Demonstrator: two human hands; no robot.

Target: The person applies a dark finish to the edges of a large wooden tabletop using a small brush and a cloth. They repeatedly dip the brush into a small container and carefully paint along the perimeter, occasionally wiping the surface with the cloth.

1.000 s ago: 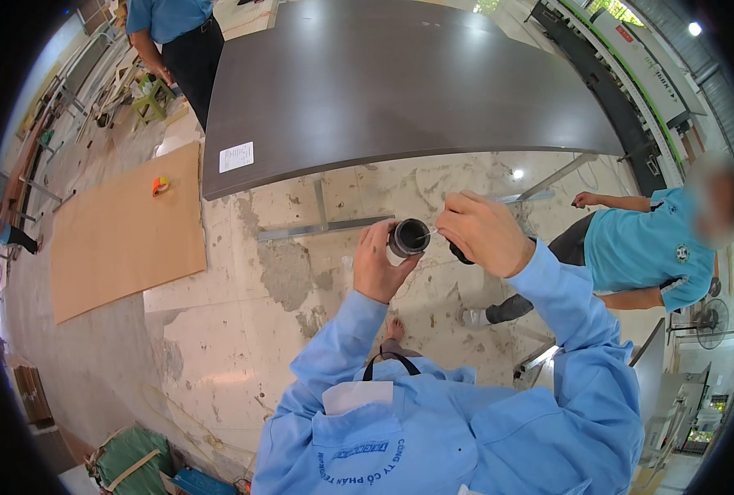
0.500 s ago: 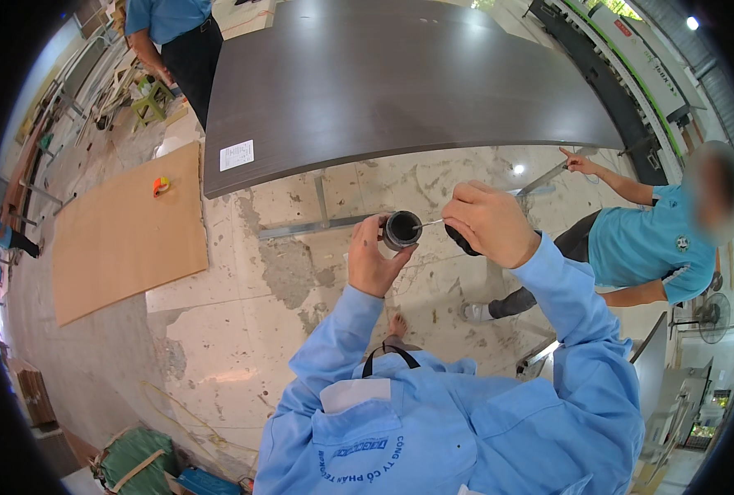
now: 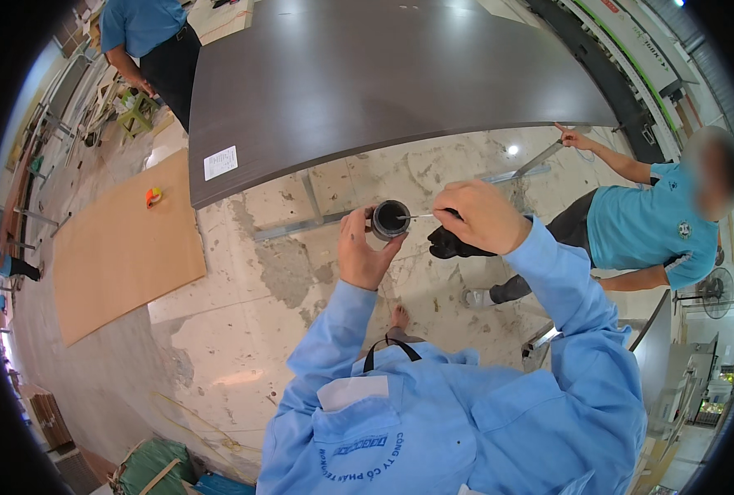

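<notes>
While the black tape roll (image 3: 390,219) is held up at chest height in the left hand (image 3: 365,252), fingers clamped round its lower rim, a thin strip of tape (image 3: 415,217) is drawn out sideways by the right hand (image 3: 482,216), whose fingertips are pinched together on the free end. A dark object (image 3: 448,243) is seen under the right hand; whether it is held there or lies on the floor behind cannot be told.

How the pull is best done, as a judgement:
- roll kept steady, core axis unchanged, so the strip is not twisted
- strip pulled straight and level, in line with the roll's edge, so it is not torn narrow
- pinch kept at the very tip, so little adhesive is fouled
- left thumb kept off the peel point, so unwinding is not blocked

Count:
- tape rolls: one
- strips drawn: one
- hands on the work: two
- large dark grey panel (image 3: 383,74): one, lying ahead over the concrete floor (image 3: 243,330)
- white label (image 3: 220,162) on the panel's near corner: one
- brown board (image 3: 124,247) on the floor at left: one, with one small orange item (image 3: 153,196) near its far edge
- other people: two, one in a teal shirt (image 3: 656,227) crouched at right with a hand on a metal rail (image 3: 532,163), one in a blue shirt (image 3: 144,25) standing at the panel's far left corner
</notes>
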